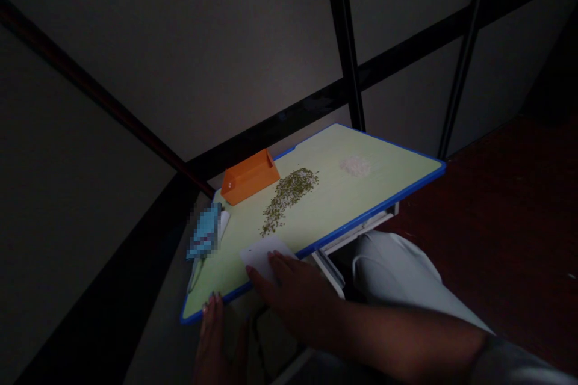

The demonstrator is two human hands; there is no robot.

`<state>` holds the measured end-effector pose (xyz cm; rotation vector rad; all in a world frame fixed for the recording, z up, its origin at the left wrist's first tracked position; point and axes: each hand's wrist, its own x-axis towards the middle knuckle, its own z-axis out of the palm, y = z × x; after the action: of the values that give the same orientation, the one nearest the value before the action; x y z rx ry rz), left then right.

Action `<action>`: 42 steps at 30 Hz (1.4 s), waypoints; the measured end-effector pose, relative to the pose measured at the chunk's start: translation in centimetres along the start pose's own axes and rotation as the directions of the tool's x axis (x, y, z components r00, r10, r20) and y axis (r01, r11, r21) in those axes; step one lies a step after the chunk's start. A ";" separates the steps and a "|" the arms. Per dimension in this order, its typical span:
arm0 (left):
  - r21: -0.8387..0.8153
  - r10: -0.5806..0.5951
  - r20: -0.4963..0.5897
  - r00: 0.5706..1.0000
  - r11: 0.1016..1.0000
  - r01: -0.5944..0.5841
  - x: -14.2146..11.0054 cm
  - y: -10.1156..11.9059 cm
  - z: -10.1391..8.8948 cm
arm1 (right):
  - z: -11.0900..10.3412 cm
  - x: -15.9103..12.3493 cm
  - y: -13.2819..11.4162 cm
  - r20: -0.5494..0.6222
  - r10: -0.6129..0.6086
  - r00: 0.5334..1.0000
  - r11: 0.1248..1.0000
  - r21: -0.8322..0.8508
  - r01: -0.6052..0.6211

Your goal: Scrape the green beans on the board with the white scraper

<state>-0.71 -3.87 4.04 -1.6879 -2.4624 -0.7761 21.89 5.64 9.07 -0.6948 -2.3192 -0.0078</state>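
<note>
My right hand (300, 292) holds a thin white card (262, 252) with a small dark hole near its corner. The card lies low over the front part of the pale green tabletop (356, 210), and my fingers rest across its top. Just beyond it is a loose patch of small green and pale bits (289, 195), like seeds or grains. At the blue front edge near the left corner, my left hand (212, 337) touches the table with its fingers stretched out and nothing in it.
An orange open-sided tray (250, 177) stands at the back left of the table. A pale pinkish heap of fine bits (355, 165) lies towards the right. A blue packet (205, 231), partly blurred, is at the left edge. Panelled walls rise behind; my knee (397, 264) is beside the table.
</note>
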 end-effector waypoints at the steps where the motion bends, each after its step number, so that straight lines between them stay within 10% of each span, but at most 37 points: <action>1: -0.001 -0.001 -0.001 1.000 1.000 0.001 0.0 0.0 0.0 | 0.2 0.1 0.1 0.001 0.002 1.000 1.000 -0.007 -0.002; 42: 0.027 -0.020 -0.001 1.000 0.999 0.020 0.3 0.5 -0.2 | -0.2 0.5 1.2 0.070 0.111 0.991 0.993 -0.049 -0.108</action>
<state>-0.41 -3.59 4.46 -1.6562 -2.4813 -0.7422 22.29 6.90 9.28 -0.8569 -2.3527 0.0154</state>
